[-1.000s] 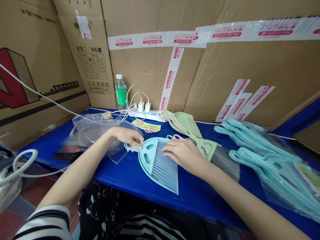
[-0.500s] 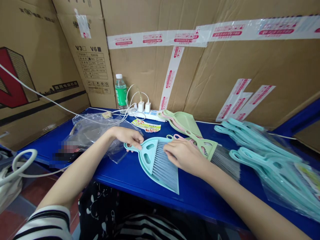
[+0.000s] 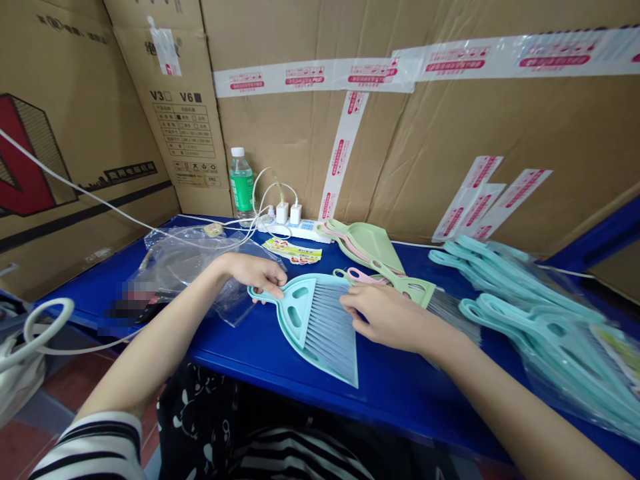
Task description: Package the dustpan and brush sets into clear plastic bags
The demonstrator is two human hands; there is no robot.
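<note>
My left hand (image 3: 260, 275) is closed round the handles of a light blue dustpan (image 3: 287, 325) and the hand brush (image 3: 299, 313) nested in it. The brush's grey-blue bristles (image 3: 330, 330) fan out over the pan towards its straight edge. My right hand (image 3: 380, 313) is at the far right corner of the bristles, its fingers curled in. Whether anything is between those fingers is hidden. Just behind my right hand lie a green hand brush (image 3: 417, 291) with grey bristles and a pink handle (image 3: 365, 275).
Green and pink dustpans (image 3: 373, 243) are stacked at the back. Bagged light blue sets (image 3: 550, 333) lie on the right. A power strip (image 3: 313, 231), a bottle (image 3: 242, 187), colourful labels (image 3: 295, 251) and a clear plastic bag (image 3: 185, 260) occupy the blue table (image 3: 240, 350). Cardboard (image 3: 310, 140) walls the back.
My right hand has slid to the right across the bristles, from over them to their outer edge. My left hand and the dustpan with its brush have stayed in place.
</note>
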